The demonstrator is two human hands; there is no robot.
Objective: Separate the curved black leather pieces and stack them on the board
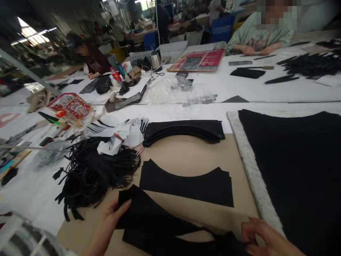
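Blk piece (149, 210) is held btwn hands: one end is pinched by L hand (113, 216), thumb on top; the other is gripped by R hand (266, 236). Flat piece (186, 185) is laid just beyond; stack (183, 128) is set farther off. Strips (92, 176) are heaped past L hand; blk sheet (301, 170) is spread beside R hand.

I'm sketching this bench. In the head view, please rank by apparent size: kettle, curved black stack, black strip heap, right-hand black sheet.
1. Right-hand black sheet
2. Black strip heap
3. Curved black stack
4. Kettle, though distance shrinks it
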